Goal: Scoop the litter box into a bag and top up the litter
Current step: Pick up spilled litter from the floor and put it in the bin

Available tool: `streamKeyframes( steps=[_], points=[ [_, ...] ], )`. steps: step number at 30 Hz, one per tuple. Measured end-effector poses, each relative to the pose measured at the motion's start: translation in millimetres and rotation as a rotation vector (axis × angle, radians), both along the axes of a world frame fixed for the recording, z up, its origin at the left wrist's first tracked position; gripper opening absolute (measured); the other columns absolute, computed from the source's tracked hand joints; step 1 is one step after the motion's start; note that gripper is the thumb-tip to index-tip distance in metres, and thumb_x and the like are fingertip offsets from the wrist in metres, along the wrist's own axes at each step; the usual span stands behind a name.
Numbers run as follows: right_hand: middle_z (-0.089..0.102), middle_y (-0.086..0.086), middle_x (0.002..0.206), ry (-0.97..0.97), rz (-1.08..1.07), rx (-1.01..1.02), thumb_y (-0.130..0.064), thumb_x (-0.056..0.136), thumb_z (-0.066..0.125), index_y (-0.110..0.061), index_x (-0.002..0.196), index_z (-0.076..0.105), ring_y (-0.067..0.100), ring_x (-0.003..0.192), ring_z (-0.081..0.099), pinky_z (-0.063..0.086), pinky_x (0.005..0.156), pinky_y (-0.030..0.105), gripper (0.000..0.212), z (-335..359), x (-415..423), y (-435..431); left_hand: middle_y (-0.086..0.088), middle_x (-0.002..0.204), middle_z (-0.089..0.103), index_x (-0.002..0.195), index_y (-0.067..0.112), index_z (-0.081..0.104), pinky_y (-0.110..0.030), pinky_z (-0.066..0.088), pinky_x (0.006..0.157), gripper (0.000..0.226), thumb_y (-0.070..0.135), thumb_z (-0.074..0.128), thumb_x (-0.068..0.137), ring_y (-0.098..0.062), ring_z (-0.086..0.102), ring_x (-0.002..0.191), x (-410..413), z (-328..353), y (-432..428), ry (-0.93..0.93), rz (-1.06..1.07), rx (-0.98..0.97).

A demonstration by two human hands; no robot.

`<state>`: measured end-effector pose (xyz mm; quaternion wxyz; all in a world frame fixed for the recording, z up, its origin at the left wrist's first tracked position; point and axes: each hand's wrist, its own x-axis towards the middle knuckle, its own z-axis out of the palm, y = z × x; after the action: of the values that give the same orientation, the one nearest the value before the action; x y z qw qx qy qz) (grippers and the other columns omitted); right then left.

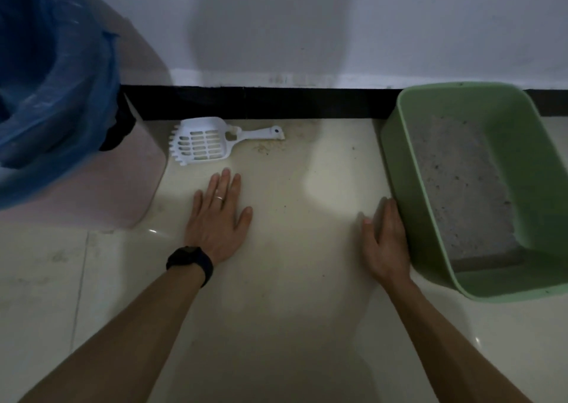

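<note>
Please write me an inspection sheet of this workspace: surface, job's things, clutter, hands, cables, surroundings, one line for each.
Surface: pale tiled floor, stained in places.
Job's things: green litter box at right, grey litter inside; white scoop lies on the floor, untouched; blue bag lines a pinkish bin at left.
Clutter: scattered grains near the scoop's handle.
Hands: left hand flat on the floor, fingers straight, holding nothing; right hand rests against the litter box's outer side wall.
Cables: nothing seen.
Surroundings: white wall, black baseboard along its foot.
</note>
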<state>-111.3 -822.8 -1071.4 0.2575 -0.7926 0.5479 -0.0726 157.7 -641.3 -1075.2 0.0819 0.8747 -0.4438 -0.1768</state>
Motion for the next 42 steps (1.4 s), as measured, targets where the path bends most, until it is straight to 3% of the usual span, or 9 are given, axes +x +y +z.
streamKeyframes(
  steps=[5,9,12,16,22,25,29,36,42],
  points=[
    [-0.017,0.01,0.163,0.331,0.218,-0.122,-0.056,0.099,0.013,-0.009,0.156,-0.01,0.022,0.15,-0.018,-0.004,0.123,0.045,0.077,-12.8,18.1,26.6,0.002,0.163,-0.019,0.157,0.023,-0.012,-0.044,-0.006,0.122,0.07,0.056,0.008,0.099,-0.014,-0.02,0.149,-23.1,-10.5,-9.6,-0.034,-0.069,0.028],
    [0.003,0.006,0.165,0.165,0.586,-0.128,-0.042,0.103,0.024,-0.009,0.157,0.011,0.017,0.152,-0.002,0.009,0.122,0.044,0.065,-7.7,13.8,49.3,0.001,0.166,0.003,0.159,0.019,0.01,-0.047,0.015,0.119,0.064,0.047,0.021,0.103,-0.016,0.002,0.152,-63.9,-15.6,-11.9,-0.029,-0.39,-0.089],
    [0.019,0.003,0.162,-0.023,0.581,-0.137,-0.035,0.103,0.032,-0.011,0.154,0.027,0.014,0.151,0.014,0.022,0.121,0.043,0.057,-0.5,18.0,13.3,0.0,0.165,0.009,0.158,0.017,0.017,-0.041,0.014,0.121,0.06,0.041,0.027,0.103,-0.015,0.007,0.152,-63.2,-10.8,-22.6,0.017,-0.504,-0.191],
    [0.013,0.001,0.164,-0.108,0.265,-0.09,-0.04,0.105,0.026,-0.018,0.156,0.016,0.012,0.151,0.008,0.013,0.123,0.038,0.057,7.8,68.1,-55.2,0.002,0.165,0.009,0.158,0.016,0.016,-0.04,0.009,0.123,0.063,0.044,0.024,0.102,-0.013,0.003,0.152,-22.7,-8.4,-46.4,-0.009,-0.239,-0.172],
    [-0.005,0.005,0.165,0.173,0.136,-0.04,-0.05,0.104,0.015,-0.012,0.158,0.003,0.016,0.151,-0.009,-0.003,0.123,0.04,0.067,-10.4,127.5,-107.7,0.002,0.165,0.006,0.158,0.016,0.01,-0.039,0.006,0.123,0.067,0.049,0.022,0.101,-0.012,-0.001,0.152,-5.1,-18.6,-54.2,-0.063,-0.138,-0.116],
    [-0.006,0.008,0.165,0.253,0.363,-0.163,-0.047,0.104,0.015,-0.009,0.157,0.001,0.018,0.152,-0.01,-0.001,0.123,0.044,0.067,-12.2,119.0,-69.5,0.0,0.165,0.006,0.159,0.016,0.008,-0.04,0.007,0.124,0.069,0.049,0.023,0.101,-0.012,-0.001,0.152,-4.9,-19.2,-54.3,-0.055,-0.1,-0.101],
    [0.0,0.001,0.165,0.172,0.726,-0.057,-0.041,0.105,0.024,-0.013,0.158,0.008,0.012,0.152,-0.007,0.003,0.124,0.042,0.062,3.8,86.1,-19.0,0.0,0.166,0.005,0.159,0.016,0.007,-0.041,0.008,0.124,0.07,0.05,0.024,0.099,-0.013,-0.002,0.152,-4.6,-17.4,-55.7,-0.04,-0.097,-0.081],
    [0.014,0.005,0.164,0.1,0.47,-0.099,-0.041,0.104,0.025,-0.013,0.156,0.02,0.015,0.152,0.007,0.01,0.123,0.042,0.059,-5.6,152.7,-103.6,0.001,0.166,0.002,0.158,0.016,0.003,-0.038,0.003,0.123,0.071,0.049,0.024,0.099,-0.012,-0.004,0.152,-3.3,-17.1,-56.1,-0.042,-0.09,-0.076],
    [0.007,0.007,0.165,0.198,0.82,-0.194,-0.039,0.104,0.031,-0.009,0.157,0.015,0.018,0.152,0.001,0.011,0.122,0.049,0.063,-6.2,117.4,-32.2,0.0,0.165,0.003,0.159,0.015,0.007,-0.037,0.003,0.123,0.07,0.047,0.025,0.1,-0.013,-0.001,0.152,-4.4,-16.0,-56.1,-0.045,-0.079,-0.083]
  ],
)
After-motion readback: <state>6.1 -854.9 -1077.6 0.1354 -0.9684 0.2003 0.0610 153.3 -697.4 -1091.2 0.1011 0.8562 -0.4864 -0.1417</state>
